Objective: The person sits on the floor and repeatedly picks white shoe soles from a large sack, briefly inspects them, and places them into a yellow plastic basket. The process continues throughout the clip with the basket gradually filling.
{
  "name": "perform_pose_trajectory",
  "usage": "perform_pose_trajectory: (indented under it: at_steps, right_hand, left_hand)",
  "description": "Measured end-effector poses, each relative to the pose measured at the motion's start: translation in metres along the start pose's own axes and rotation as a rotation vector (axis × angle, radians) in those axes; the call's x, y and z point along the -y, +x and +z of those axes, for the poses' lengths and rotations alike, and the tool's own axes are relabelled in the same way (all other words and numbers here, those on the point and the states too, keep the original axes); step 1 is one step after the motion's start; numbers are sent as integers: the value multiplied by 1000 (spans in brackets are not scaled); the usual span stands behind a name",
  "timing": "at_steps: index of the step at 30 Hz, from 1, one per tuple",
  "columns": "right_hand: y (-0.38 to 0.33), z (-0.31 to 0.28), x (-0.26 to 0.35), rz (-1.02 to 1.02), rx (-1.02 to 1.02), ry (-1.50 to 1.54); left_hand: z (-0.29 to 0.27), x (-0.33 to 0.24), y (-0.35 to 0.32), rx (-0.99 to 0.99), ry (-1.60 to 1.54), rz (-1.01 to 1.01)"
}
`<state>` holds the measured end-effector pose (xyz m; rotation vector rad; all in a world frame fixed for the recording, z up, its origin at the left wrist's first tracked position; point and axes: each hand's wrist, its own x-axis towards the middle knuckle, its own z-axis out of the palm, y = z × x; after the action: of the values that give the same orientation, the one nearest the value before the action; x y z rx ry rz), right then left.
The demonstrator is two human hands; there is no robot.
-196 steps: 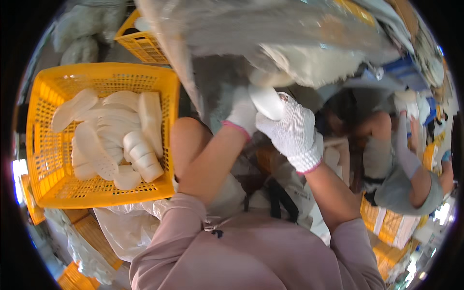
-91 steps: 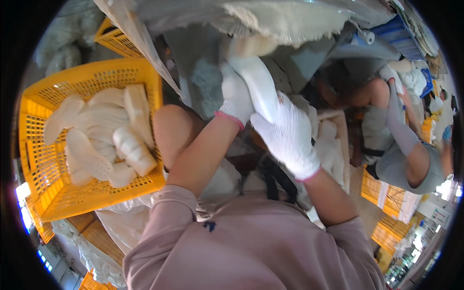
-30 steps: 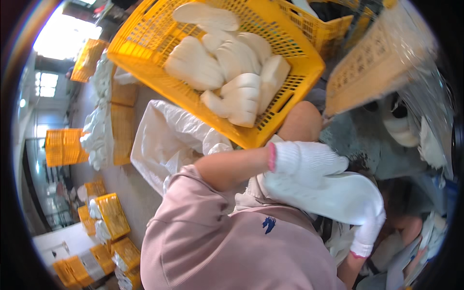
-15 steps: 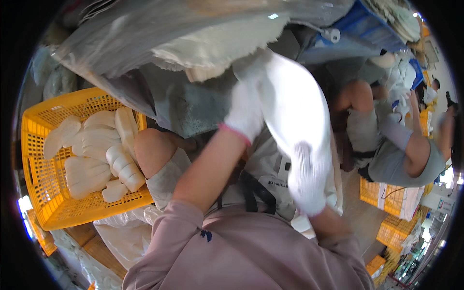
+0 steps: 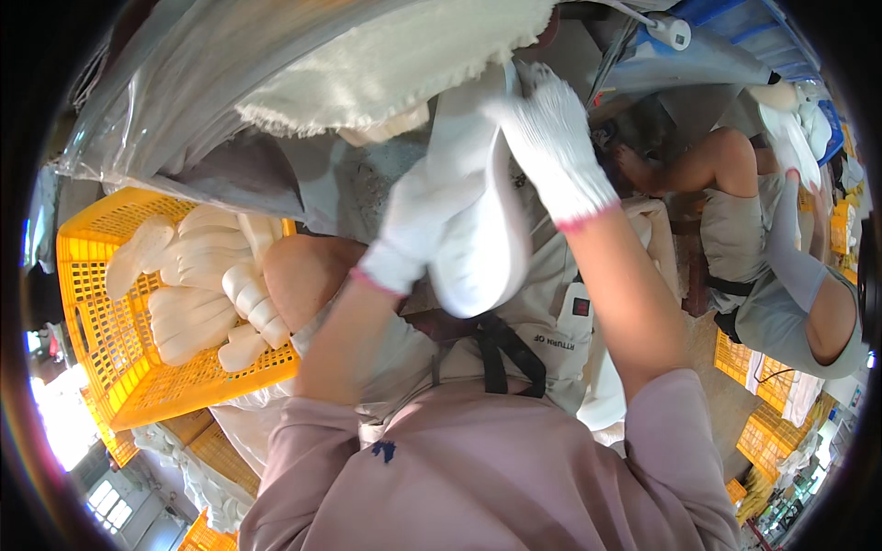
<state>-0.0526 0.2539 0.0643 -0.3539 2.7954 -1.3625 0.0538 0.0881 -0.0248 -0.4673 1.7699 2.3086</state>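
Both gloved hands, the left hand [image 5: 424,220] and right hand [image 5: 549,147], have risen from half a second ago, gripping one white moulded piece [image 5: 478,234] right of the yellow crate [image 5: 101,340], under the plastic-wrapped stack [image 5: 303,83].

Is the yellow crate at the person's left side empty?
No, the yellow crate holds a pile of white pieces lying on its mesh floor.

Pretty cramped up top — the big clear plastic bag [image 5: 276,83] hangs right over my gloved hands. Down left, my knee [image 5: 299,275] sits against the yellow crate [image 5: 101,321], blocking that side. On the right a co-worker [image 5: 781,266] crowds in — little room there.
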Motion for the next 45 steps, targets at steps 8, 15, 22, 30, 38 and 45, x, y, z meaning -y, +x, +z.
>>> perform_pose_trajectory:
  at_steps: [8,15,22,30,38,45]
  right_hand:
    - [-86,-27,-16,-43,-316,131]
    - [2,3,-46,-50,-256,-17]
    - [9,-2,0,272,-70,445]
    - [-99,-41,-8,-625,218,-943]
    - [-122,41,28,-540,87,-376]
    - [-88,44,28,-481,130,-398]
  left_hand:
    - [109,4,78,-271,-506,105]
    - [-6,-16,98,-312,258,-101]
    - [18,-10,17,24,320,111]
    - [36,-10,64,171,-355,-215]
    - [0,19,39,309,-1391,-36]
    - [-15,33,87,4,-939,-20]
